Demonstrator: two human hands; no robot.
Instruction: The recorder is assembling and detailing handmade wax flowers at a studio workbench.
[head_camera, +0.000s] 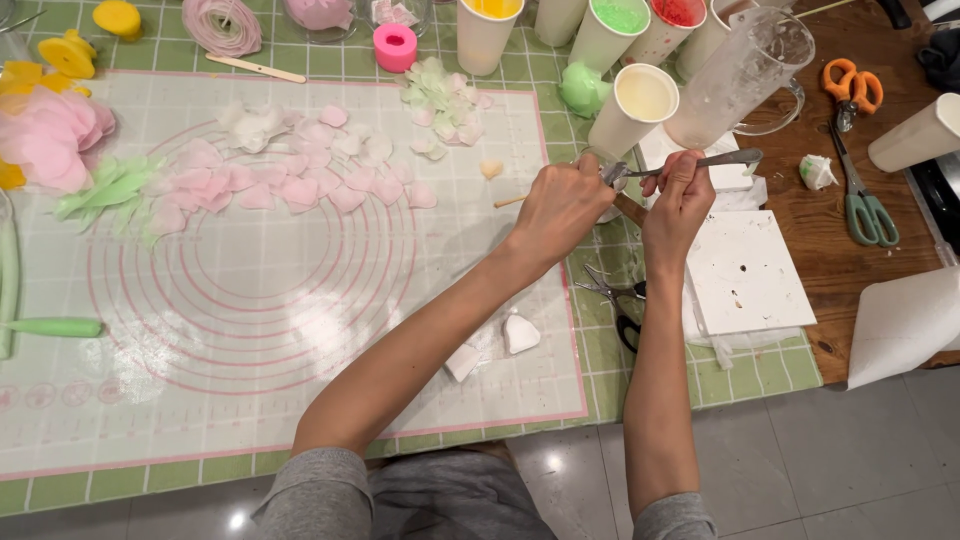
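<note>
tool: I see a slim grey metal tweezer-like tool (700, 161) lying left-right near the tabletop's far right edge, beside the white paper cup of cream liquid (640, 100)
right hand (680, 195): fingers pinched on the tool's middle, so it is nearer
left hand (560, 205): closed round a thin wooden stick (510, 201) at the tool's left tip
hidden: the tip and what it grips, behind the left fingers
</note>
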